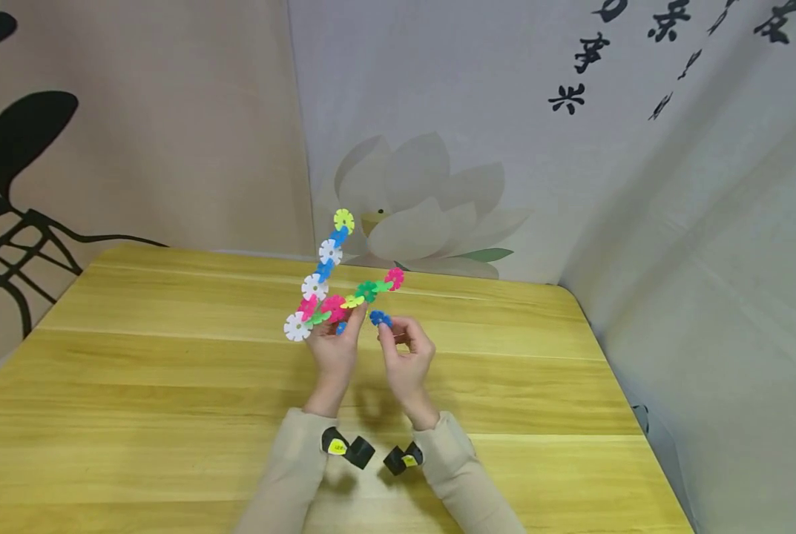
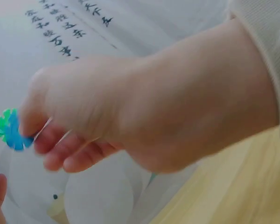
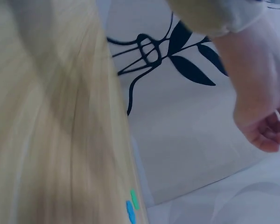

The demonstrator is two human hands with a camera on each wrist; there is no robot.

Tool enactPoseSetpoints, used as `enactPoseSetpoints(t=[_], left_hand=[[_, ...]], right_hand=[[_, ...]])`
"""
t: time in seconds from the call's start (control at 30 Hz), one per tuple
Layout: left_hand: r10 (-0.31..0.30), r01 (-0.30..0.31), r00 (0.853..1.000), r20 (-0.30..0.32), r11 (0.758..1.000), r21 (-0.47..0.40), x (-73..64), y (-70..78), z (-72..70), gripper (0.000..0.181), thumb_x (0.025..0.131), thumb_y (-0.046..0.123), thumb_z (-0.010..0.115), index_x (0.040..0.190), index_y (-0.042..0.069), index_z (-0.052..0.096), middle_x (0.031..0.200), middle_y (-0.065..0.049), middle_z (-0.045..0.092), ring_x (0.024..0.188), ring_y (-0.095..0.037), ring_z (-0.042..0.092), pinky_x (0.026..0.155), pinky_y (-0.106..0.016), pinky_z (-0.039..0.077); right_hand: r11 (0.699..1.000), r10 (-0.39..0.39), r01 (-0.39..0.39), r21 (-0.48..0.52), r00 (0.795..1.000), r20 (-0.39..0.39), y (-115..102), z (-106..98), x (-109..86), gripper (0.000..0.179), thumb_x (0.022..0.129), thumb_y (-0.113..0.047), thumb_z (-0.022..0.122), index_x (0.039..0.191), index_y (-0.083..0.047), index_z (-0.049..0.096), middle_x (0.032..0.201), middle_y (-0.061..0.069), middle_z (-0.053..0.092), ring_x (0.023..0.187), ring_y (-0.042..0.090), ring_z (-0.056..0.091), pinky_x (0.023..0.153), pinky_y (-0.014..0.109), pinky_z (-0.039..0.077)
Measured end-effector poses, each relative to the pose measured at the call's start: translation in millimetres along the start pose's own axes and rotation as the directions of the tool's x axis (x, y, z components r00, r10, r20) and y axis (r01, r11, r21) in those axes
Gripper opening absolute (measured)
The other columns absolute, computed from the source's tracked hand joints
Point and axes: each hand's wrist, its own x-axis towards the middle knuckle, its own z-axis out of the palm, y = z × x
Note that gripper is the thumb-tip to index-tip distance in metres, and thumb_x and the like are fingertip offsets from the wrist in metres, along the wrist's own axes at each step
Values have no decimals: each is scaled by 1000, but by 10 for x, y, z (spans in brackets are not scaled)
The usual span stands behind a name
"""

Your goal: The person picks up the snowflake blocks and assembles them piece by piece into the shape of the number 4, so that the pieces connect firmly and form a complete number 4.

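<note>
A branching chain of interlocking plastic snowflake discs, in white, pink, blue, yellow and green, rises above the table. My left hand grips it low down, and some lower discs are partly covered by fingers. Close by on the right, my right hand pinches a blue snowflake disc between thumb and fingers. In the left wrist view, a blue disc at the fingertips overlaps a green disc. The right wrist view catches a curled hand at the right, its grip hidden there.
A wooden table lies under both arms, with a printed curtain behind it. Each sleeve bears a black wrist device. A blue piece and a green piece show low in the right wrist view; their support is unclear.
</note>
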Motion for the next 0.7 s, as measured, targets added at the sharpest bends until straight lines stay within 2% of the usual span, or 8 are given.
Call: enactPoseSetpoints(t=[0.07,0.1,0.17,0.23,0.3,0.37,0.47,0.7], left_hand=[[-21,21,1000,-10,1000,1,17,1,-18,16,75,-10,69,84,-18,59,73,20,63,67,3,59,63,-12,50],[-18,18,1000,-8,1000,13,21,-4,-28,16,75,-10,69,84,-18,59,72,20,62,67,3,59,62,-12,49],[-6,6,1000,5,999,41,21,-23,-50,14,75,-10,69,83,-17,60,72,20,61,66,4,57,62,-12,48],[9,-11,1000,22,998,65,18,-43,-68,13,75,-10,69,82,-16,61,71,21,60,65,3,56,61,-12,47],[14,-17,999,34,997,81,7,-50,-78,12,75,-10,69,82,-16,61,71,21,59,65,4,54,60,-11,46],[13,-17,999,43,997,79,2,-50,-82,12,76,-10,69,83,-16,61,71,21,59,65,3,54,60,-11,46],[7,-10,999,41,998,69,-7,-37,-78,13,76,-10,69,83,-16,61,72,21,59,65,3,55,60,-11,47],[16,-19,999,39,998,62,-29,-48,-80,13,74,-11,69,79,-17,59,70,21,57,64,3,52,60,-11,45]], right_hand=[[981,122,-124,148,992,22,-20,-21,13,3,85,8,59,85,5,60,77,9,63,64,8,59,52,17,49],[955,189,-192,224,981,39,-37,-30,27,4,87,6,58,86,3,60,84,7,64,67,8,60,54,17,50],[870,321,-332,365,943,92,-71,-48,69,9,91,0,55,87,-4,61,99,4,62,71,9,62,57,17,51],[773,431,-449,448,890,149,-106,-61,119,16,93,-4,52,88,-14,63,102,1,62,75,11,64,60,18,52],[697,501,-529,483,842,200,-145,-71,168,20,95,-6,50,87,-20,63,100,-2,62,80,11,63,65,19,51],[638,539,-575,512,808,236,-173,-78,206,23,96,-7,49,87,-22,64,95,-4,61,87,10,59,71,21,48],[605,551,-584,541,798,246,-191,-81,245,23,96,-8,50,85,-23,64,97,-7,59,94,10,53,78,25,43],[603,556,-557,571,807,200,-170,-39,326,26,97,-6,47,85,-21,64,89,-8,58,91,9,53,82,29,44]])
